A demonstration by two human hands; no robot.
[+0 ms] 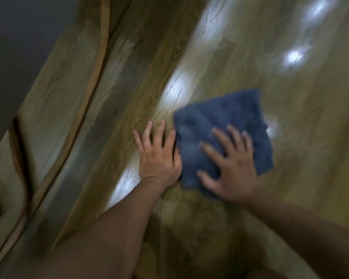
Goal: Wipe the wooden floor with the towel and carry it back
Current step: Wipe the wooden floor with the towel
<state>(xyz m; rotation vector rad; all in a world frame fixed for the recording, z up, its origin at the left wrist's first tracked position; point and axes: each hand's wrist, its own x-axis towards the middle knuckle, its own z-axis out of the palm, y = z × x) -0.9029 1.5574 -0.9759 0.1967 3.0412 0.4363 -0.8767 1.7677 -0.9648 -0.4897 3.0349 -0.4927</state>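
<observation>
**Wiping stage: loose hold on towel, bracing hand on glossy boards**

Position. The folded dark-blue terry towel (220, 121) lies flat on the glossy brown wooden plank floor (290, 97). It is well out from the brown strip (101, 57) that runs along the floor's left edge. White patches of reflected light (294, 56) show on the boards beyond it.

Hold. The right hand (234, 168) rests on the towel's near half, fingers straight and spread, pressing down with nothing curled round the cloth. The left hand (159, 156) lies flat on bare boards just beside the towel's left edge, fingers apart and holding nothing. Blur prevents telling whether its thumb side touches the cloth.

Stage, as judged: wiping in hand; carry-back not yet begun.

Risks noted:
1. The towel is held by pressure alone. Its far half carries no weight, so a quick push could roll the far corners under or bunch the cloth, leaving boards unwiped.
2. A hard pull could let the palm slide over the cloth and leave it behind.
3. The left hand appears to bear body weight on a shiny surface. If the boards there are damp, it may slip and tip the person forward. Wetness cannot be told from this view.
4. The left hand sits in the path of any leftward stroke, so the towel would ride against it
</observation>
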